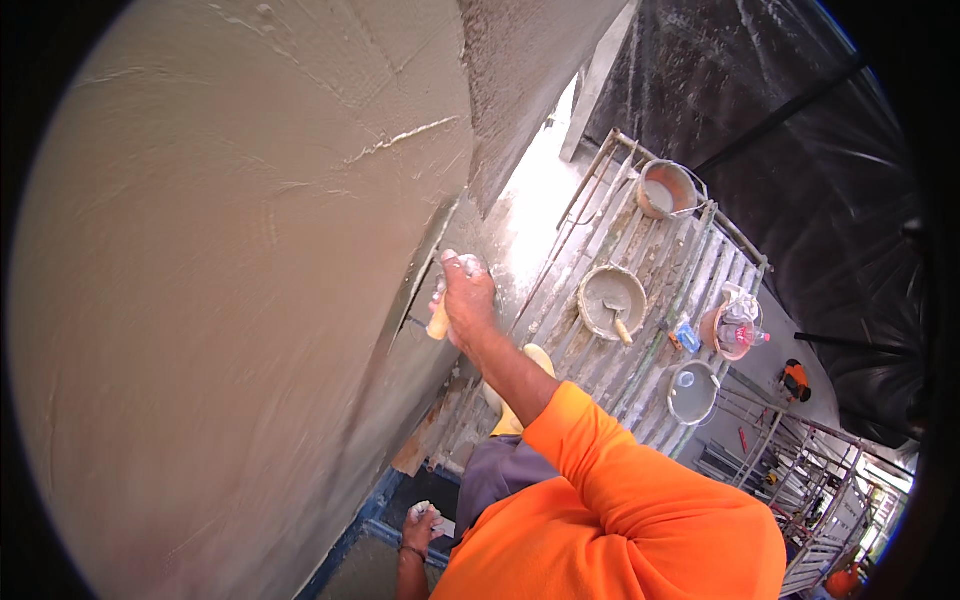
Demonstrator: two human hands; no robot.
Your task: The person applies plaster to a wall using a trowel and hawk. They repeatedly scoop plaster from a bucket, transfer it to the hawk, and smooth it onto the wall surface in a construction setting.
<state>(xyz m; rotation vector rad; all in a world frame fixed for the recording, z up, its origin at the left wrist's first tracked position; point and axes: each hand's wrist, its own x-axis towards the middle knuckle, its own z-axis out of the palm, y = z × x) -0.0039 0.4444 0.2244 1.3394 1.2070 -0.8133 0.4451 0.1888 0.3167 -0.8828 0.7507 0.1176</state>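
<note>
My right hand (468, 295) is closed around the pale yellow handle (438, 322) of a plastering trowel. The trowel's long blade (428, 262) lies against the wall (230, 280), which is coated in smooth wet grey-beige plaster. Low down beside my leg, my left hand (422, 527) is smeared with plaster and closed on a small pale flat piece (446, 527); its kind is hard to make out. A blue-framed trough (375, 530) lies below that hand, at the foot of the wall.
Yellow boots (512, 415) stand on a plank platform (560, 330). On it are a mortar bowl (590, 310) with a small trowel (619, 322), an orange bucket (665, 185), a grey water bucket (693, 410) and a bucket of bottles (728, 340). Black sheeting (800, 170) hangs right; scaffolding (790, 450) and a person (796, 380) appear below.
</note>
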